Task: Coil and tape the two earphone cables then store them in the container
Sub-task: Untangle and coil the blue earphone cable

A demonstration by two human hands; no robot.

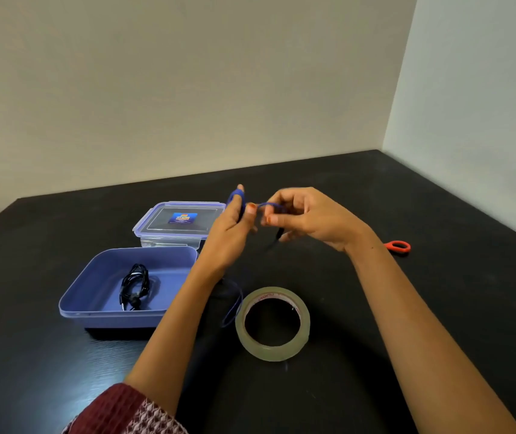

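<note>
A blue earphone cable (266, 204) is wound around the fingers of my left hand (230, 227), raised above the table. My right hand (310, 214) pinches the cable's free strand just to the right, and a dark end dangles below it. More blue cable (233, 305) trails on the table under my left forearm. A black earphone cable (134, 286) lies bundled inside the open blue container (100, 314) at the left. A roll of clear tape (272, 324) lies flat in front of me.
The container's clear lid (181, 219) with a blue rim rests behind the blue container. Red-handled scissors (398, 246) lie at the right, partly hidden by my right forearm. The dark table meets walls at the back and right.
</note>
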